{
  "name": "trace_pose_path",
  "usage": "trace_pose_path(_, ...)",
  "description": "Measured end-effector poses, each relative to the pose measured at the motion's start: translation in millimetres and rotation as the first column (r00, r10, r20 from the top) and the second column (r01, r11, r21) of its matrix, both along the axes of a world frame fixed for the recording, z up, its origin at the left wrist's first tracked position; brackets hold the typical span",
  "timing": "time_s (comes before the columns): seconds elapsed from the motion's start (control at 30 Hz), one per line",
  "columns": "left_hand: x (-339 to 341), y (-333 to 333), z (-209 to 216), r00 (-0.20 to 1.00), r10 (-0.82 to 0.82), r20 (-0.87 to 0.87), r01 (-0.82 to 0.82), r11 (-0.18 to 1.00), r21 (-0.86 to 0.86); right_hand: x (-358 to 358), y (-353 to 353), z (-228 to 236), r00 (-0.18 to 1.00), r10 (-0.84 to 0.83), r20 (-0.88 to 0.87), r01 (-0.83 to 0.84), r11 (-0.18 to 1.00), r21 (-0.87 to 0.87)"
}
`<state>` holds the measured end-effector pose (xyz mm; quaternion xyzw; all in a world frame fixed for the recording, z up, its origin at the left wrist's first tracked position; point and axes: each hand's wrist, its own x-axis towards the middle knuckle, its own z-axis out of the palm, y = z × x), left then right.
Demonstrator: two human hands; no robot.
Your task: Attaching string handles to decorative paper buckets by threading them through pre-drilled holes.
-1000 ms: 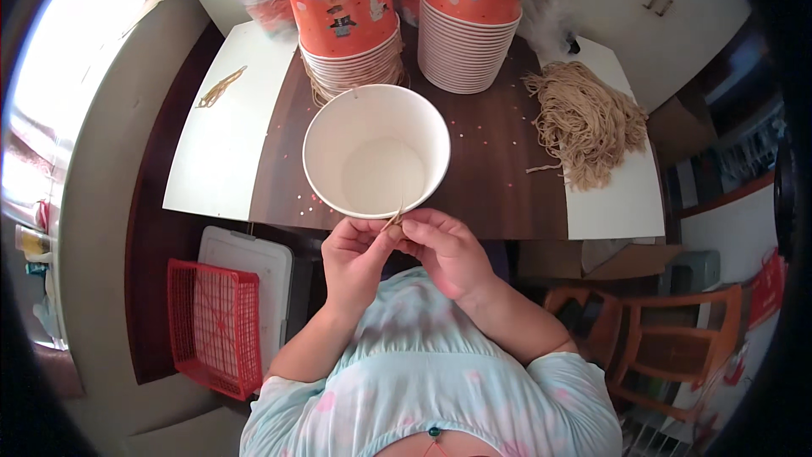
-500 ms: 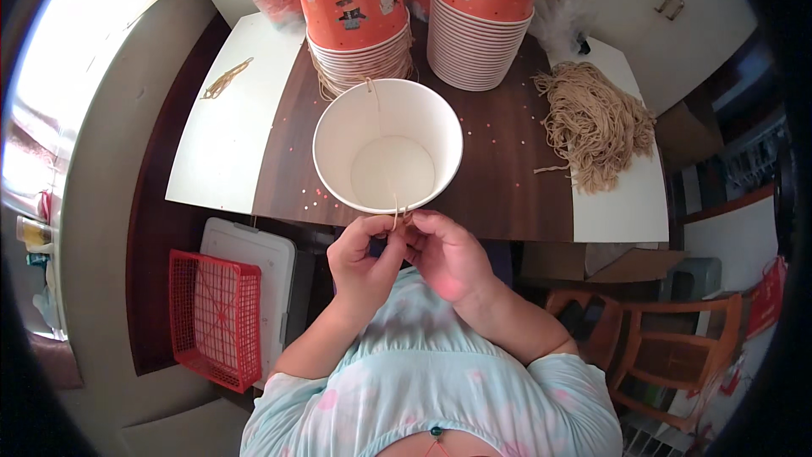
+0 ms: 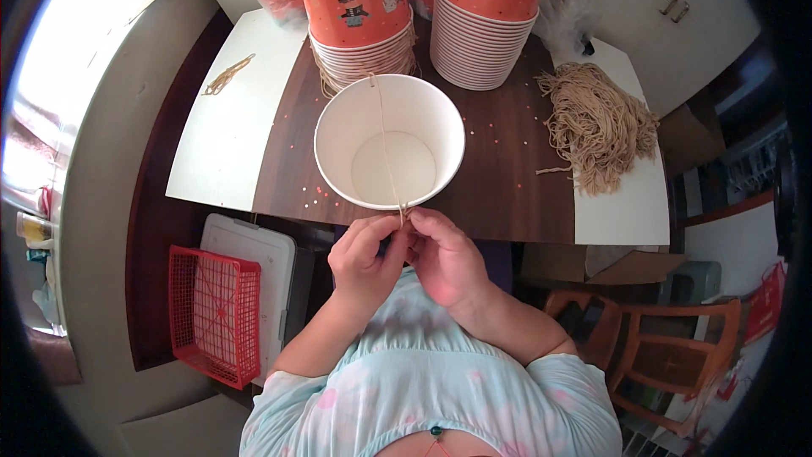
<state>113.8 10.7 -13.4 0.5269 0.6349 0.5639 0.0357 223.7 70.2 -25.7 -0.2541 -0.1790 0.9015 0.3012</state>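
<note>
Both hands are bunched at the near rim of the white paper bucket [image 3: 390, 142], which sits on the bench [image 3: 524, 178] right in front of the person. The left hand [image 3: 364, 261] and right hand [image 3: 446, 256] each have their grip pinched on the tan string [image 3: 386, 148] (thin, easy to miss). It runs straight away from them across the bucket's mouth to the far rim. Neither hand is nearer.
</note>
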Motion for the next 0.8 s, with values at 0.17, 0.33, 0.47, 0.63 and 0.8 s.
trace_pose_path(0.17,-8.7,-2.2,5.7,0.986,-0.155,-0.061,0.156,0.988,0.000,4.2,10.5,1.5,0.995,0.075,-0.059,-0.077,0.996,-0.038)
trace_pose_path(0.33,-19.4,-10.1,11.0,0.964,-0.180,0.196,0.203,0.974,-0.099,14.4,26.2,-13.1,0.986,0.163,-0.025,-0.164,0.985,-0.045)
trace_pose_path(0.47,-25.6,-11.4,16.4,0.903,-0.170,0.394,0.210,0.976,-0.060,17.8,34.3,7.1,0.937,0.144,0.318,-0.238,0.929,0.282)
trace_pose_path(0.63,-23.3,-13.0,30.0,0.656,-0.298,0.693,0.441,0.897,-0.031,14.1,36.7,20.3,0.834,-0.121,0.539,-0.350,0.638,0.686)
trace_pose_path(0.8,-31.4,-3.2,37.3,0.591,-0.331,0.736,0.482,0.876,0.007,12.7,38.2,19.1,0.822,-0.207,0.531,-0.319,0.605,0.729)
